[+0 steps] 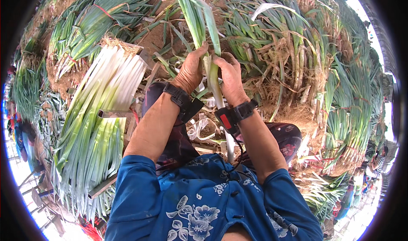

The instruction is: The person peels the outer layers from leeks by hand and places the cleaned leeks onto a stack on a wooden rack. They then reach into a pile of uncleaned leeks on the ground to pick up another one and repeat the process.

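A long green onion [215, 84] runs upright through the middle of the view, its white end pointing toward my lap and its green leaves fanning away from me. My left hand [192, 69] is closed round it where the leaves begin to part. Just opposite, my right hand [230, 73] grips the same stalk, thumb against the leaf base. The fingertips behind the stalk are partly hidden. Both wrists wear black straps with small devices. To my left lies a neat pile of cleaned green onions [100, 96], white ends away from me, resting on a metal rack [114, 113].
Untrimmed green onions with dry leaves and roots [276, 49] are heaped at the right. A bundle tied with red string [95, 20] lies at the far left. Peeled scraps [202, 128] litter the ground between my knees. More bundles [348, 117] stand along the right edge.
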{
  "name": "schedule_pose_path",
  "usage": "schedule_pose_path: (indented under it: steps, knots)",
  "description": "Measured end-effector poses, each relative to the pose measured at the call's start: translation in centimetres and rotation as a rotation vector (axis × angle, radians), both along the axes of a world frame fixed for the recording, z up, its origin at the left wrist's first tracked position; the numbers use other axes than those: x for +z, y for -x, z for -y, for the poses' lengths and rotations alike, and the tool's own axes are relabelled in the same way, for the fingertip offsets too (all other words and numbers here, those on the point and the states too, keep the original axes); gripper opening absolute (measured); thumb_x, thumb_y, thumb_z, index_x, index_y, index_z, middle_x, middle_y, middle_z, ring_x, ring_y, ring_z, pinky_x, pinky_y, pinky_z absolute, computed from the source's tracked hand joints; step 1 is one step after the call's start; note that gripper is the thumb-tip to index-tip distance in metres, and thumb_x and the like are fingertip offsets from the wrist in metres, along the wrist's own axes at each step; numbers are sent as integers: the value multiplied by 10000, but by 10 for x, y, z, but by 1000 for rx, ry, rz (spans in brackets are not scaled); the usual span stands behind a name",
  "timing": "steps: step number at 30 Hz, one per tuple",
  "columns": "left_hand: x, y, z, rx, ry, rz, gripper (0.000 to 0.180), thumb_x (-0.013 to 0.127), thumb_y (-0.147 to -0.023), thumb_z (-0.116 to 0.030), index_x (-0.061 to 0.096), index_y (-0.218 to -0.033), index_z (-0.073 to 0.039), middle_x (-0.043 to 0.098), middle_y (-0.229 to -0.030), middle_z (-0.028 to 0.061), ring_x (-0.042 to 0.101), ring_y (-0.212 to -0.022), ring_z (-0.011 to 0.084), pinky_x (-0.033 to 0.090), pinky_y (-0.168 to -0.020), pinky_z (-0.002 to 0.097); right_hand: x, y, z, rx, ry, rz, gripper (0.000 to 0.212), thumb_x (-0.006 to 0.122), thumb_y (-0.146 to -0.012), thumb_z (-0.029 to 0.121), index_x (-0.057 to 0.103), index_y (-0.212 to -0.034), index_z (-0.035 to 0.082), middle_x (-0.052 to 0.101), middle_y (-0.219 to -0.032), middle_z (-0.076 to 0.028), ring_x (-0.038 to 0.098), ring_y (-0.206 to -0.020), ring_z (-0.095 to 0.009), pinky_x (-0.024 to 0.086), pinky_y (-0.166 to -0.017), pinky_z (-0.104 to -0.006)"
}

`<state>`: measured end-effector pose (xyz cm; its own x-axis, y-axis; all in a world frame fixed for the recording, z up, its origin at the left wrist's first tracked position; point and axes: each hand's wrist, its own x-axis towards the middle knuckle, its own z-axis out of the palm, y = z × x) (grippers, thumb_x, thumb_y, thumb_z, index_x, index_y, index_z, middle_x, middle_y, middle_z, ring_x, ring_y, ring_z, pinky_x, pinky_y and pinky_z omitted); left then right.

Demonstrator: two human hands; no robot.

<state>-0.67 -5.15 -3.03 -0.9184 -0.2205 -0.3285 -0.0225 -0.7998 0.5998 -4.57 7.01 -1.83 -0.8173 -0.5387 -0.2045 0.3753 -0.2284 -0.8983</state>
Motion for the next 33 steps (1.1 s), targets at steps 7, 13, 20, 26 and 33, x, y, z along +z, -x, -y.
schedule_pose_path:
  steps: [7, 13, 20, 26, 33]
  knots:
    - [6, 2, 5, 74, -79, 46, 363, 586, -905, -348, 481, -1061, -38, 467, -751, 72, 514, -656, 229, 470, -632, 422, -7, -4, -37, -337, 131, 62, 228, 657, -853, 140, 540, -1009, 22, 593, -871, -48, 589, -792, -138, 498, -673, -282]
    - [3, 5, 22, 346, -213, 4, 282, 617, -846, -287, 480, -920, -52, 387, -667, 16, 384, -551, 150, 348, -556, 336, 0, -1, -96, -543, 166, 150, 227, 613, -897, 200, 532, -1073, 81, 561, -887, -3, 525, -725, -97, 475, -616, -240]
    - [-2, -16, 79, 452, -75, -1, 312, 624, -846, -360, 472, -870, -89, 390, -635, 13, 365, -491, 145, 316, -503, 317, 31, 55, -340, -805, -284, -577, 302, 469, -952, 175, 540, -1156, -37, 622, -1037, -137, 617, -884, -193, 532, -780, -315]
    - [10, -13, 47, 314, -81, -31, 425, 581, -828, -463, 472, -898, -58, 419, -687, 52, 408, -551, 182, 338, -530, 340, 78, 113, -295, -426, -613, -558, 230, 511, -891, 168, 582, -1034, 3, 652, -917, -50, 598, -923, -164, 481, -773, -289]
    - [2, 4, 41, 295, -72, -159, 374, 471, -887, -379, 472, -954, -11, 448, -765, 100, 446, -662, 234, 386, -589, 369, 13, -1, -104, 447, -516, -542, 479, 587, -914, 337, 528, -1270, 21, 600, -1163, -114, 553, -1071, -185, 439, -925, -297]
